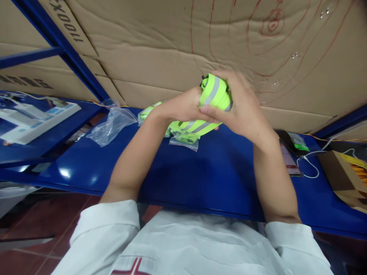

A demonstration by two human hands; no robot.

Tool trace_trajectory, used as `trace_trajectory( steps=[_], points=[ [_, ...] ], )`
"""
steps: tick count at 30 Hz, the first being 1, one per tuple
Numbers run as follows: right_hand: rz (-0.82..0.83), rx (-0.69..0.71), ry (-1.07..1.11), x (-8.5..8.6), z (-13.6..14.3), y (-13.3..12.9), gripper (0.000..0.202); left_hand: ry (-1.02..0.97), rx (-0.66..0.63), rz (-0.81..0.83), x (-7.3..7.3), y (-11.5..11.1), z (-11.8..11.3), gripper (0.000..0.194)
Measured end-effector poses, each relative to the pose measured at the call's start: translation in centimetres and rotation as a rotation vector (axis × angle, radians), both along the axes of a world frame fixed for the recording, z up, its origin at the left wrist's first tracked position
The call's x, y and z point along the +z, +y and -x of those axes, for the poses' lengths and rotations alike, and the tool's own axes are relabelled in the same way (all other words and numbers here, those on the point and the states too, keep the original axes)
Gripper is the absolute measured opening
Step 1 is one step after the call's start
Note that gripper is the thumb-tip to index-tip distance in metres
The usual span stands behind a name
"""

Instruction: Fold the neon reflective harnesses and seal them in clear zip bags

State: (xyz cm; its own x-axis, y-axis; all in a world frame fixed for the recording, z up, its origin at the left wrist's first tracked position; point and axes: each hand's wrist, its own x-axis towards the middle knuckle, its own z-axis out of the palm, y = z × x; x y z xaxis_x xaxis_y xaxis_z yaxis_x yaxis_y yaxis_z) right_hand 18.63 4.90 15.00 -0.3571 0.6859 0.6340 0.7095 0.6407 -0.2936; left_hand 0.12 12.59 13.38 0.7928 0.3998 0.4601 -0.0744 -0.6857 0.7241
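Observation:
Both hands are wrapped around a rolled neon-yellow reflective strap (213, 91) with a grey stripe, held above the table. My left hand (190, 105) closes on the roll's left side. From the right, my right hand (243, 97) curls over it, thumb across the front and fingertips partly hidden and blurred. A small black piece shows at the roll's top left. Just beneath, more yellow reflective strap (197, 126) lies over clear plastic packets (185, 142); whether it joins the roll I cannot tell. Another bagged yellow strap (149, 112) is partly behind my left forearm.
On the blue table (200, 179) a crumpled clear bag (113, 124) lies to the left, near a white power strip (43, 118). At right are a phone-like device (289, 158), a white cable (314, 175) and an open cardboard box (341, 175). Cardboard (160, 65) stands behind.

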Motion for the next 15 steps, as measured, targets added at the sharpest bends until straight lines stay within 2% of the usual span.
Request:
trace_trajectory(
  steps=[3, 9, 15],
  points=[
    [-0.021, -0.031, 0.051, 0.0, -0.1, 0.4, 0.044, 0.000, 0.043, 0.107, -0.1, -0.3, -0.3, 0.032],
    [-0.025, 0.032, 0.238, 0.2, -0.5, 0.8, 0.030, 0.064, -0.014, 0.308, 0.3, -1.3, -0.6, 0.028],
    [-0.023, 0.106, 0.537, 0.3, -1.7, 1.0, 0.025, 0.190, -0.070, 0.229, 0.6, -0.5, -0.1, 0.018]
  ],
)
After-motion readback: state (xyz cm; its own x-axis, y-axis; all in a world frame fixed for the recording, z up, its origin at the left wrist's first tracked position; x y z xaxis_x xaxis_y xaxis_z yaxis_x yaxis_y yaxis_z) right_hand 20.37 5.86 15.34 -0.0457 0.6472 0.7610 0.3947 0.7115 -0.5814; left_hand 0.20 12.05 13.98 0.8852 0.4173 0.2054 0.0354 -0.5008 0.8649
